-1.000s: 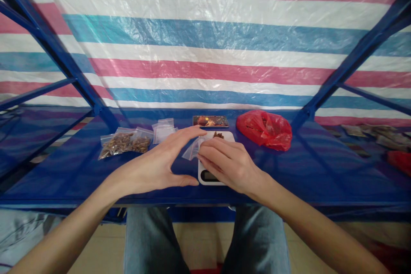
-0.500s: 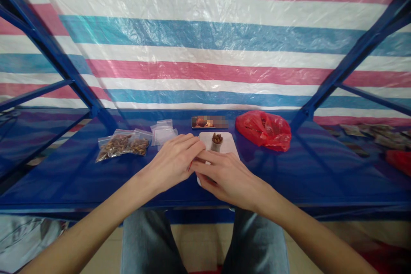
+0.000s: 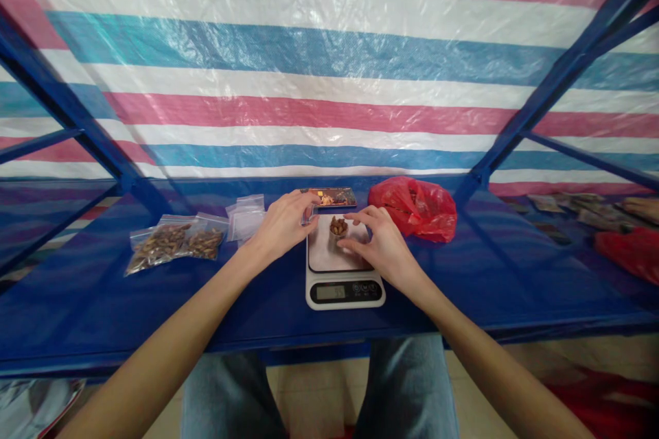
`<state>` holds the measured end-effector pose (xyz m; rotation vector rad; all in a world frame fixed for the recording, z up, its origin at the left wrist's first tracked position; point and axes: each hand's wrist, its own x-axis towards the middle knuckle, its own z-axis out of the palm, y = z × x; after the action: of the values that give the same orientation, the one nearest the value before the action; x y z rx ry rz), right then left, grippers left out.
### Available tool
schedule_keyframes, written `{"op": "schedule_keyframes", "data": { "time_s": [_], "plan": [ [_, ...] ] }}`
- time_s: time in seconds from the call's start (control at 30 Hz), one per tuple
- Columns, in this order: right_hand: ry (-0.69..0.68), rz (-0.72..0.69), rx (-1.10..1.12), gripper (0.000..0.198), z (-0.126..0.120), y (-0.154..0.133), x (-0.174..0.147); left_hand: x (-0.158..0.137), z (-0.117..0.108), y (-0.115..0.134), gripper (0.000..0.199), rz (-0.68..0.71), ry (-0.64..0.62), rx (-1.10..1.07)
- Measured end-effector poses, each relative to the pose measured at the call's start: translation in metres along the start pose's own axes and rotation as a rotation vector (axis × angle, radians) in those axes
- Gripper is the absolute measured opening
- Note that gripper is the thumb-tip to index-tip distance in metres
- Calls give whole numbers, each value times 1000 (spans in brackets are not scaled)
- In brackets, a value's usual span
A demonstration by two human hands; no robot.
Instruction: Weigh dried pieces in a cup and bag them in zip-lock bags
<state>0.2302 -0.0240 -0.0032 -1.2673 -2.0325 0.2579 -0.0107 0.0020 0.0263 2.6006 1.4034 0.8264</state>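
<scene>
My left hand is at the left edge of the kitchen scale, with thumb and fingers curled round what looks like a small clear plastic bag, mostly hidden. On the scale's pan stands a small cup heaped with brown, dried-looking pieces. My right hand reaches in from the right, thumb and forefinger apart beside the cup; whether the thumb touches it I cannot tell. The white kitchen scale has a lit display, its digits too blurred to read surely.
Filled zip bags of brown pieces lie at left. Flat clear zip bags are nearer the scale. Behind it lies a phone-like dark slab. A red plastic bag sits at right on the blue tabletop. Blue metal bars slope up both sides.
My hands were together in front of the cup, hiding the scale's front. Now they are apart; my right hand has moved up beside the cup, my left to the scale's left edge.
</scene>
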Motion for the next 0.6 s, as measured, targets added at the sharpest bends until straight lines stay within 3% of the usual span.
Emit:
{"op": "schedule_keyframes", "data": {
  "time_s": [0.2,0.37,0.6],
  "plan": [
    [-43,-47,-3,26,0,-5,7,-1,5,-2,5,-21,6,-56],
    [-15,-35,72,21,1,-4,9,5,7,0,5,-6,-8,100],
    [16,-19,171,24,-6,-11,21,18,2,7,8,117,-45,229]
  ]
}}
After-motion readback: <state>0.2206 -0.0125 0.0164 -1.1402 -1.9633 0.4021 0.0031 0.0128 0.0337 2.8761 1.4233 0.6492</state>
